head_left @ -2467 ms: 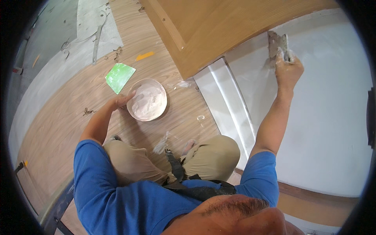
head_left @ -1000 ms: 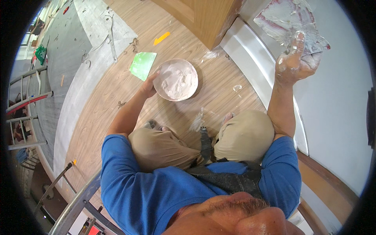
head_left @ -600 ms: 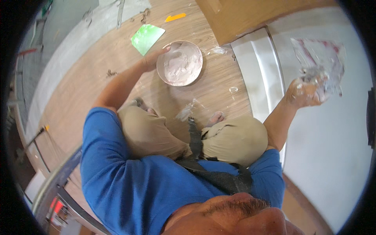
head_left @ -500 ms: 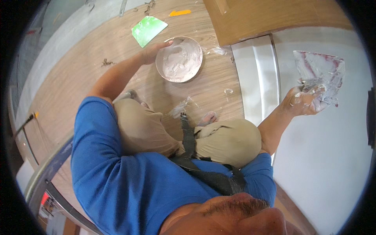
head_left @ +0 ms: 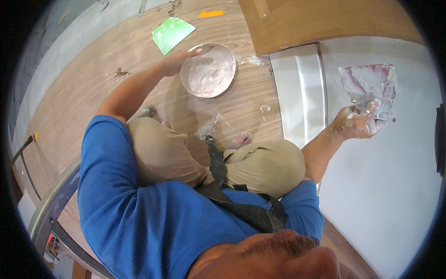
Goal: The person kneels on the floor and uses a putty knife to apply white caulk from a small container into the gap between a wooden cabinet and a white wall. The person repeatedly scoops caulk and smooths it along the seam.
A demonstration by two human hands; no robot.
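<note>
A round, pale bowl (head_left: 209,96) with pinkish-white putty (head_left: 211,72) in it is at the upper middle, above the wood-grain surface. My left hand (head_left: 182,59) grips its left rim, the thumb lying over the edge. Out to the right, my right hand (head_left: 360,123) is closed around a flat putty spreader (head_left: 371,83). White and reddish smears coat the spreader's blade, which points away from me. Putty also sticks to my right fingers. In this view the spreader appears in front of the white panel, and I cannot tell whether it touches.
A green plastic sheet (head_left: 173,35) and an orange strip (head_left: 211,14) lie beyond the bowl. Putty smears (head_left: 207,126) mark the wood-grain surface (head_left: 153,102). A brown wooden frame (head_left: 316,23) and a white panel (head_left: 385,172) stand at the right; a curved metal rail (head_left: 55,200) is at lower left.
The spreader has shifted slightly left and its blade has turned a little in my right hand. My left hand keeps its hold on the bowl. The whole view has moved slightly.
</note>
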